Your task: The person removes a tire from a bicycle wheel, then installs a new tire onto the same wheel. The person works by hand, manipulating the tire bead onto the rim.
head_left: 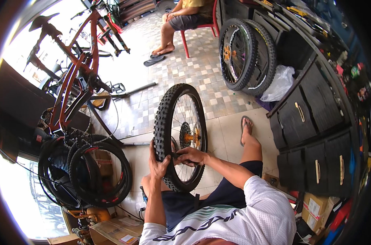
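Note:
A bicycle wheel (171, 122) with a knobbly black tyre stands upright between my legs. Gold hub (188, 137) and dark cassette (183, 131) show at its middle. My left hand (157, 165) grips the tyre from its left side, thumb across the tread and fingers partly hidden behind. My right hand (191, 156) is closed at the near part of the rim, by the tyre's inner edge. A small dark piece shows at its fingertips, and I cannot make out what it is. The two hands are close together.
A bike frame (93, 45) hangs on a stand at left, with loose tyres (126, 175) below. Two wheels (239, 81) lean against dark drawers (322, 100) at right. A seated person (189, 18) is on a red chair at the back. Cardboard box (116, 230) lies near left.

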`<state>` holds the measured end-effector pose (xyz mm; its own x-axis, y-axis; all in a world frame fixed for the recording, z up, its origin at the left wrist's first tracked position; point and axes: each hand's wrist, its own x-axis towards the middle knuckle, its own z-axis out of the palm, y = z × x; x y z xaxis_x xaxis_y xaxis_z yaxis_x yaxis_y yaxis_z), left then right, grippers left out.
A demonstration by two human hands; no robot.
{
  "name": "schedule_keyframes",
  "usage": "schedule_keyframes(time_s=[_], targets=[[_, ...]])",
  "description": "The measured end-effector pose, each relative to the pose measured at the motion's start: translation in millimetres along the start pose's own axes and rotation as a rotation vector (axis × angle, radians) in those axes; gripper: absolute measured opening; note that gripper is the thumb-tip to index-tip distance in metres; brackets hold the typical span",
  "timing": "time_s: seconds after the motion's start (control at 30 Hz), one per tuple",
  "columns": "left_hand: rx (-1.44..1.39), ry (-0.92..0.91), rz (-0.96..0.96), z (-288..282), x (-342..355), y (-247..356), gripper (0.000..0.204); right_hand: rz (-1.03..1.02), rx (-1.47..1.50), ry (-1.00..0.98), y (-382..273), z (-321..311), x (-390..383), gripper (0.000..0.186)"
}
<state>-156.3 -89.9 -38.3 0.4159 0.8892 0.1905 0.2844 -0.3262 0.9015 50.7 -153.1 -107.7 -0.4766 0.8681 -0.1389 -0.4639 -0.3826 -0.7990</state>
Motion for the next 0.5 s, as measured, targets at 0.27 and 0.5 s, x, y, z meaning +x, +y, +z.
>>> schedule_keyframes(time_s=[0.27, 0.5], targets=[[-0.059, 0.046, 0.01, -2, -4, -9, 0.096, -0.016, 0.129, -0.014, -4, -10, 16, 0.026], [-0.175, 0.096, -0.143, -9, 31, -23, 0.09, -0.448, -0.998, 0.362, -45, -1, 36, 0.034]])
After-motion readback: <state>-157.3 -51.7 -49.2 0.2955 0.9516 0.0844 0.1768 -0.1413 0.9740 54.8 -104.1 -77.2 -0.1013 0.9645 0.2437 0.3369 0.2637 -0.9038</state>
